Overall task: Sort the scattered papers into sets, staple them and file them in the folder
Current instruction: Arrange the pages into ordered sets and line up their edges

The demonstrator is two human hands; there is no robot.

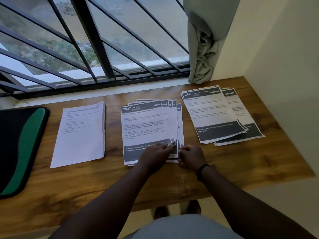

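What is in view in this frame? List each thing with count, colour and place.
Plain sheets pile: one, white with faint print, left of centre on the table.
Pile headed 2937 Kitchen: one fanned pile, white with dark grey bands, centre.
Pile headed 2747 Entrance/Balcony: one fanned pile, same colours, right.
Folder: one, black and green, far left.
Table: one, brown wood.
Window grille: black bars, behind the table.
Curtain: one, grey-green, bunched at upper right.
Wristband: one, black, right wrist.
Left hand: grip pinching the Kitchen pile's lower right corner.
Right hand: fingers curled at that pile's edge.
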